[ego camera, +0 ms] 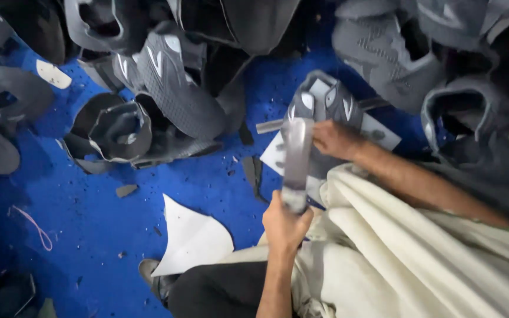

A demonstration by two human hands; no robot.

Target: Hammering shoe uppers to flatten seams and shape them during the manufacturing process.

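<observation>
Left hand point(284, 224) closed around the near end of a grey strip point(296, 159), fingers wrapped tight. Right hand point(334, 138) pressing on a grey shoe upper point(325, 103) with white side marks, fingers curled over its edge (grip partly hidden). Strip and upper held above cream cloth point(384, 235) over the lap. Blue floor point(89, 218) below, with a white paper piece point(192, 238), a pink thread point(33, 227), and more grey uppers point(166, 76) heaped around.

Centre: grey knitted shoe upper point(319, 112) on the blue floor point(89, 212), between left hand point(284, 227) and right hand point(334, 138).
Left: white paper cut-out point(192, 238) on the floor.
Behind: heaped grey shoe uppers point(166, 76).
</observation>
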